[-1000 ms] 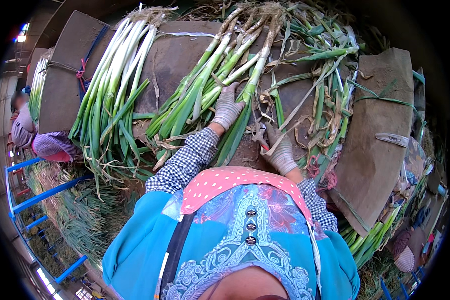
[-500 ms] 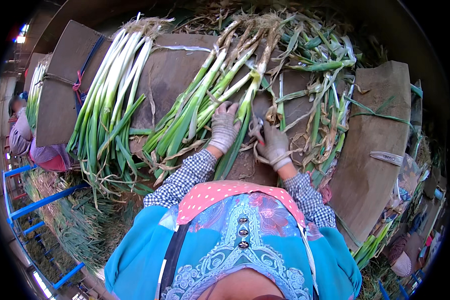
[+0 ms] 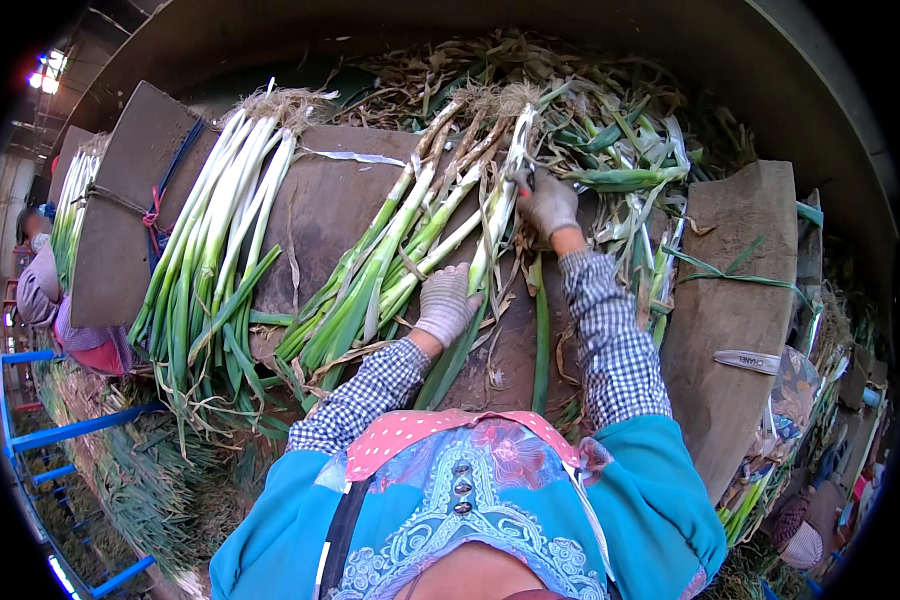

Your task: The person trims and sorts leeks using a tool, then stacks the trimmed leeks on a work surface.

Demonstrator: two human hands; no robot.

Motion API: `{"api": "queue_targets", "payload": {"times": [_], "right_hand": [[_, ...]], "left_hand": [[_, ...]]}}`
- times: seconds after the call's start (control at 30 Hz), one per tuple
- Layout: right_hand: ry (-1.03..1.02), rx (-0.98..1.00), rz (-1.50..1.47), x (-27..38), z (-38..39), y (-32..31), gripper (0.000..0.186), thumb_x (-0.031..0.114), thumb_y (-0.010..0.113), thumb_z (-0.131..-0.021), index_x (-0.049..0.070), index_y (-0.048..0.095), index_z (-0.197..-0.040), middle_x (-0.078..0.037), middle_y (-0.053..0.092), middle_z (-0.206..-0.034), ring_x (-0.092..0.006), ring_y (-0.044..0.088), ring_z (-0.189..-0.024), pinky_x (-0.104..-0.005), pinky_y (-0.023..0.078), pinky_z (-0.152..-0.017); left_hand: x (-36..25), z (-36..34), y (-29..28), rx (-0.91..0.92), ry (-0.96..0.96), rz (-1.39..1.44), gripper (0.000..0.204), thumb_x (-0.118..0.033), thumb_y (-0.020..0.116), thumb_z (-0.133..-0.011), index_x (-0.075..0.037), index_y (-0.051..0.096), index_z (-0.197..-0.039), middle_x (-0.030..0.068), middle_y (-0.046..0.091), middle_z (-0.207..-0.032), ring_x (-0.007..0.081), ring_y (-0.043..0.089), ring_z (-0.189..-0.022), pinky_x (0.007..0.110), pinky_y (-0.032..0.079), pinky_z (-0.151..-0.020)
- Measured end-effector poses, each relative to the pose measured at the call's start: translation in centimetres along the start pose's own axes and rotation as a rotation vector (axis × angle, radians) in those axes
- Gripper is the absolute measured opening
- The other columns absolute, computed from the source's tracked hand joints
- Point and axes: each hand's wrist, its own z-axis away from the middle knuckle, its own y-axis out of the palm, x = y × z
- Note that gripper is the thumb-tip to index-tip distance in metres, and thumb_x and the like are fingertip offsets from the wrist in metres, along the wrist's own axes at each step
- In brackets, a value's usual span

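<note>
Wearing a pale work glove, my left hand [image 3: 446, 304] is closed round the green lower part of a long green onion [image 3: 490, 240]. Its roots point away from me and its leaves toward me. Up near the white part of that stalk, my gloved right hand [image 3: 549, 204] is closed on a small tool [image 3: 523, 186] with a red spot; the fingers hide most of it. Left of the stalk lies a loose bunch of untrimmed green onions [image 3: 390, 250] with brown, dirty outer skins. Farther left rests a bundle of clean, white-stemmed green onions [image 3: 225, 200].
Peeled leaves and dry skins [image 3: 635, 190] are heaped on the right and along the far side. A brown board [image 3: 735, 300] tied with green string stands at the right, another board [image 3: 130, 210] at the left. Beyond it sits another person [image 3: 50, 285]; blue rails [image 3: 80, 430] are below.
My right hand has moved away from me, up along the stalk toward its root end. My left hand stays on the green part. The view has tilted, showing more of the far side.
</note>
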Motion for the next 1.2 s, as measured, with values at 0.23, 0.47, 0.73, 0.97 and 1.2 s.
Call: {"api": "queue_targets", "payload": {"times": [0.23,0.47,0.73,0.97,1.2], "right_hand": [[-0.046,0.035,0.139,-4.1,9.6,1.2,0.076,0.057,0.07,-0.081,0.011,0.047,-0.137,-0.022,0.053,-0.137,-0.0366,0.054,-0.125,-0.0462,0.044,-0.103],[-0.023,0.453,-1.652,-1.5,-0.2,1.7,0.03,0.034,0.062,-0.097,0.007,0.061,-0.107,0.001,0.059,-0.078,-0.0114,0.056,-0.059,-0.0228,0.043,-0.051],[-0.092,0.056,-1.025,-8.5,-4.7,0.8,0.033,0.023,0.07,-0.087,0.003,0.064,-0.112,-0.006,0.064,-0.091,-0.0175,0.06,-0.077,-0.0304,0.048,-0.065],[0.532,-0.787,-0.013,-31.6,-10.8,-26.0,0.076,0.042,0.077,-0.079,0.002,0.053,-0.138,-0.026,0.059,-0.132,-0.0368,0.061,-0.117,-0.0409,0.047,-0.098],[-0.284,0.392,-0.994,3.0,9.8,0.5,0.086,0.036,0.081,-0.077,0.005,0.039,-0.145,-0.013,0.067,-0.103,-0.0126,0.064,-0.079,-0.0278,0.053,-0.065]], "left_hand": [[4.3,-0.3,-1.5,-0.004,-0.035,0.443,0.058,-0.034,0.068,-0.079,0.003,0.054,-0.121,0.0246,0.065,-0.106,0.0342,0.063,-0.098,0.039,0.049,-0.089],[2.6,7.7,-9.8,0.477,-0.171,1.25,0.059,-0.02,0.062,-0.078,0.007,0.051,-0.129,0.0091,0.065,-0.103,0.0185,0.065,-0.094,0.027,0.05,-0.091],[8.5,15.7,-10.2,0.39,-0.231,1.477,0.056,-0.024,0.063,-0.075,0.008,0.056,-0.12,0.0098,0.065,-0.091,0.0189,0.064,-0.086,0.031,0.05,-0.089],[9.7,20.2,-12.4,0.336,-0.284,1.394,0.065,-0.027,0.066,-0.069,0.007,0.054,-0.123,0.011,0.065,-0.094,0.0215,0.065,-0.08,0.032,0.052,-0.08],[8.2,15.2,-10.8,0.25,-0.236,1.761,0.052,-0.025,0.059,-0.079,0.006,0.054,-0.12,0.0089,0.06,-0.089,0.0157,0.064,-0.072,0.028,0.055,-0.066]]}}
